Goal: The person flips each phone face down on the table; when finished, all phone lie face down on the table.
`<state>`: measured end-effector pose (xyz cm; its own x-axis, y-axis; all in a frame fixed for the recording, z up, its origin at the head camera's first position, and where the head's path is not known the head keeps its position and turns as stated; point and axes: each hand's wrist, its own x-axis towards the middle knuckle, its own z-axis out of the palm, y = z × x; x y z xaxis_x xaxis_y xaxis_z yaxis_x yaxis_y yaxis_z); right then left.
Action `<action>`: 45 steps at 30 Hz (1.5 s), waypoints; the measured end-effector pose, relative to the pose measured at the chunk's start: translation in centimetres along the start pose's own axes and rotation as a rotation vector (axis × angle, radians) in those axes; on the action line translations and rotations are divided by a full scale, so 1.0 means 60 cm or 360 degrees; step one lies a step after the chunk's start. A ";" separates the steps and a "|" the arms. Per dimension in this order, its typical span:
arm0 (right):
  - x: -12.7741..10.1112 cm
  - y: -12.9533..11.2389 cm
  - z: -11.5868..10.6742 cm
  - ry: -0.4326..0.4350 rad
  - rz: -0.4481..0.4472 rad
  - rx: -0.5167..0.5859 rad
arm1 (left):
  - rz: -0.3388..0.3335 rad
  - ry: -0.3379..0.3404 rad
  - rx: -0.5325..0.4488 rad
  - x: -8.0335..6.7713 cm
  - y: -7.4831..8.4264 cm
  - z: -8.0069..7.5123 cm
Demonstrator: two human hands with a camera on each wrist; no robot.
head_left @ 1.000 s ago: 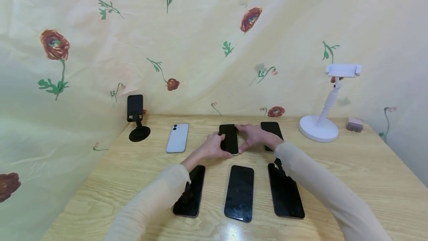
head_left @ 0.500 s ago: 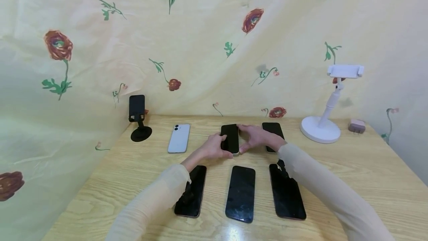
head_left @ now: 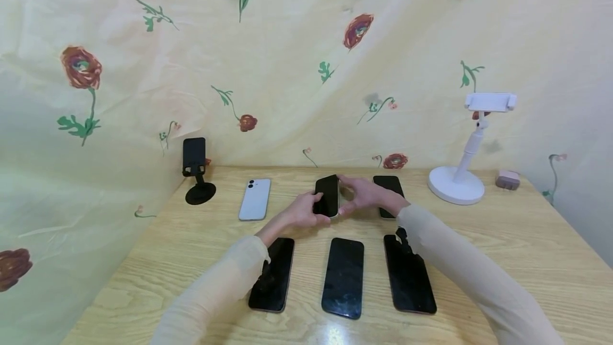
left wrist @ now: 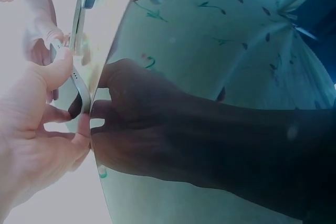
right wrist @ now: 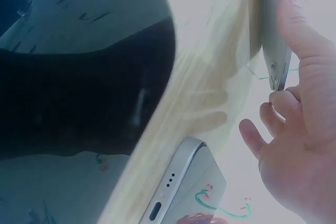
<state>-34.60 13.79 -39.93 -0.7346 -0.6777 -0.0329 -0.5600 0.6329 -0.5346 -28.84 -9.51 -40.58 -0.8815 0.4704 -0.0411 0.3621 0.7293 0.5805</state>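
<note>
A smartphone [head_left: 327,196] with a dark screen facing up is held between both hands at the middle of the back row, slightly tilted. The left hand [head_left: 304,211] grips its left side, thumb over the screen's edge. On the right side, the right hand [head_left: 362,195] pinches the long edge, fingertips at the far corner and thumb near the lower one. In the left wrist view, a pale metal edge of the smartphone [left wrist: 79,80] shows between thumb and fingers. From the right wrist, the underside of the smartphone [right wrist: 274,35] appears raised off the wooden table [right wrist: 210,61].
A white phone [head_left: 255,199] lies back-up at left, and a dark phone [head_left: 390,182] lies partly under the right wrist. In front are three more phones, including a black one [head_left: 343,278]. A black stand [head_left: 200,191], white stand [head_left: 456,185] and charger [head_left: 507,179] stand behind.
The smartphone between the hands has been lifted a little and tilted, its far right corner rising. Both hands moved slightly up with it. The other phones stay put.
</note>
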 end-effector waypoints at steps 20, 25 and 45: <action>0.009 -0.023 -0.005 0.0117 0.0069 -0.0007 | 0.0186 -0.0077 -0.0026 -0.004 -0.004 -0.014; 0.010 -0.027 -0.004 0.0123 0.0058 0.0002 | 0.0134 -0.0113 -0.0149 -0.007 -0.003 -0.019; 0.020 -0.047 0.001 0.0164 0.0051 0.0089 | 0.0152 -0.0053 -0.0223 -0.017 0.010 -0.030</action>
<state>-33.87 11.19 -38.51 -0.7887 -0.6138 0.0345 -0.5155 0.6298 -0.5810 -28.24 -10.42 -38.73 -0.8335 0.5525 -0.0060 0.3962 0.6052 0.6905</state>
